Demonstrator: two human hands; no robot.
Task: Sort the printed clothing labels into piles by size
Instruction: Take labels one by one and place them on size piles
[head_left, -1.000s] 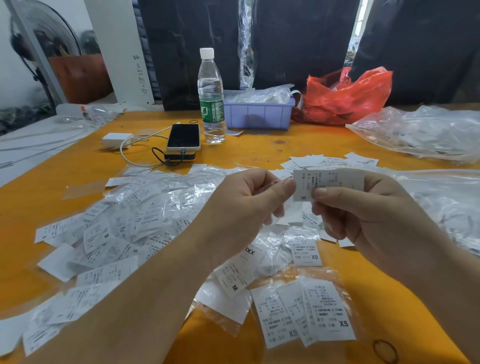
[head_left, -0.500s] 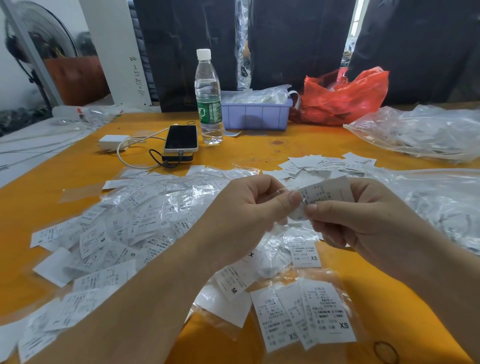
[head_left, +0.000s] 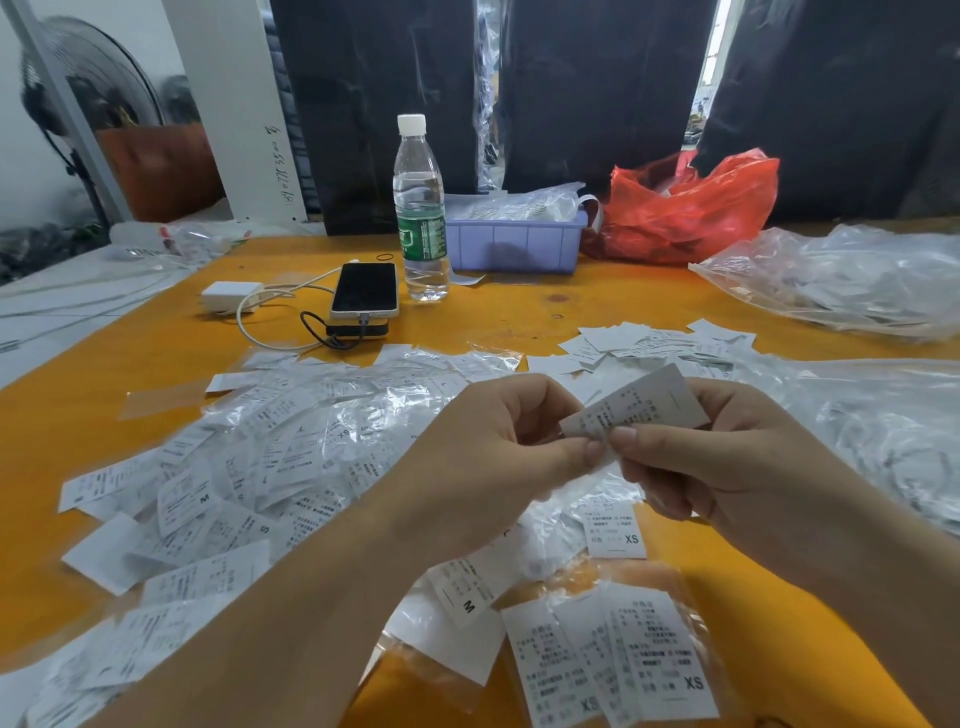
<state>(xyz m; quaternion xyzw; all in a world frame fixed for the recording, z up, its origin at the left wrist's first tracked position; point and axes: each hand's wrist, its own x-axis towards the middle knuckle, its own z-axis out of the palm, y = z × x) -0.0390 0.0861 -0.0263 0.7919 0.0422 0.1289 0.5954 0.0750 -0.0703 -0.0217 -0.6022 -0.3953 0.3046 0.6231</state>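
Both my hands hold one white printed label (head_left: 641, 404) above the middle of the orange table (head_left: 519, 317). My left hand (head_left: 498, 457) pinches its lower left corner and my right hand (head_left: 717, 457) pinches it beside that, thumb on top. The label tilts up to the right. A big loose heap of bagged labels (head_left: 249, 467) marked M, S and XS spreads to the left. A small clear bag with XS labels (head_left: 623, 654) lies near the front edge. A pile of bare labels (head_left: 649, 338) sits behind my hands.
A water bottle (head_left: 420, 208), a phone (head_left: 365, 288) on a power bank with cables and a white charger (head_left: 231, 296) stand at the back. A lilac tray (head_left: 514, 244), a red plastic bag (head_left: 691, 208) and clear bags (head_left: 841, 280) lie back right.
The label has tilted from level to slanting up to the right, and my two thumbs have come together at its lower left corner. My hands have sunk slightly.
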